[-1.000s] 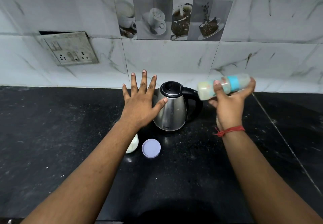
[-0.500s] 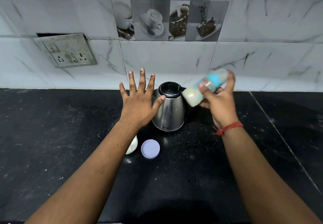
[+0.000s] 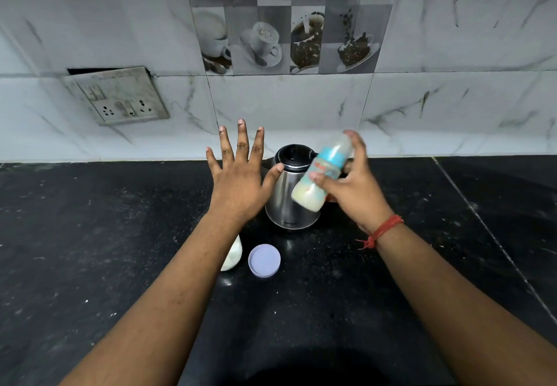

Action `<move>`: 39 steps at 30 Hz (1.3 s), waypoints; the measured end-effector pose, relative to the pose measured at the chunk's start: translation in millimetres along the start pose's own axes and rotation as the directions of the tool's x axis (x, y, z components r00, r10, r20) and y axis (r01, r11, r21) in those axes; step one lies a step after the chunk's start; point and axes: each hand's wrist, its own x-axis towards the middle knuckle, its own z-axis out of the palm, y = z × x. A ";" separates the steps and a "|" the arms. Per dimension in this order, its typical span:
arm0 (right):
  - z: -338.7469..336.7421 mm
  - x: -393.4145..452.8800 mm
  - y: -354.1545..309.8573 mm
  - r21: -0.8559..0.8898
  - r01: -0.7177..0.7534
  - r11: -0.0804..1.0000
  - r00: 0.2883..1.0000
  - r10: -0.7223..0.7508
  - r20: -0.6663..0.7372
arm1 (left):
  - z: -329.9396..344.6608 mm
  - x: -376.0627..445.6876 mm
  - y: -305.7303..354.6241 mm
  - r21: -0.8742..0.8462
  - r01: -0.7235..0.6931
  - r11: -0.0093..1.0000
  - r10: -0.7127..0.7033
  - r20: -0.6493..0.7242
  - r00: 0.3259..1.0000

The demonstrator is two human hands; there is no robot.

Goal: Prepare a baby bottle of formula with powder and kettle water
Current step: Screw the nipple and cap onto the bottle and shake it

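My right hand [image 3: 352,186] grips a baby bottle [image 3: 322,171] with a blue band. The bottle is tilted, its milky lower end down-left and its top up-right, and it is blurred by motion. It hangs in front of the steel kettle [image 3: 286,201], which stands on the black counter [image 3: 90,235] with its black lid shut. My left hand [image 3: 241,174] hovers flat, fingers spread, left of the kettle, holding nothing. Under my left forearm a white powder container [image 3: 232,254] is partly hidden, and its pale lilac lid [image 3: 264,260] lies beside it.
A tiled wall [image 3: 452,99] rises right behind the kettle, with a socket plate [image 3: 117,96] at the left. A seam [image 3: 494,241] runs diagonally across the counter at the right. My right wrist bears a red thread [image 3: 381,232].
My right hand has swung the bottle leftwards and tipped it from nearly level to steeply tilted, over the kettle. My left hand has stayed spread in place.
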 end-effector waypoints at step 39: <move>-13.6 26.5 -18.2 0.288 0.117 0.951 0.891 0.028 -0.454 | -1.2 9.9 -0.8 -0.060 -0.003 0.998 0.001 -0.018 1.000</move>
